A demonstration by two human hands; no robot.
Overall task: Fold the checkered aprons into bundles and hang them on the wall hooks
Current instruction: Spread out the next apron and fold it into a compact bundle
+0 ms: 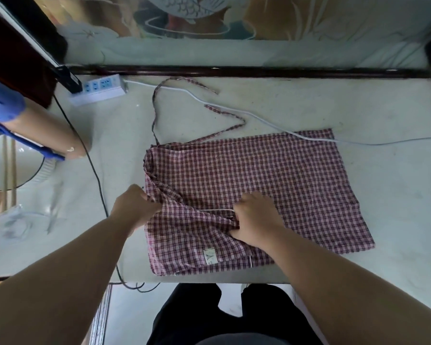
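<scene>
One red-and-white checkered cotton apron [271,180] lies spread on the pale bench [383,200], near the front edge and a little right of the middle. It is the only apron I can see, and no wall hooks show from here.

The fingers of my left hand [135,207] are curled tight on the apron's left edge, about halfway along it. The fingers of my right hand [255,220] are curled into a bunched fold near the front, just behind the small white sewn label [210,256]. Neither hand is loose.

The cloth looks thin, light and limp. It wrinkles where I pull, so I judge it will hold no shape unless I press each crease down. The hemmed edges and corners are the best places to grip, because the middle only gathers up.

Two narrow checkered ties [153,115] trail from the apron's far left corner toward the back edge. They will likely snag or dangle unless I tuck them in or wrap them round the bundle.

One white cable [358,143] runs from the single white power strip [97,89] at the back left corner and crosses the apron's far right corner. It seems to lie on top of the cloth there, so lifting that corner would drag it. One thin black cable [95,170] runs along the left side, just beside my left hand.
</scene>
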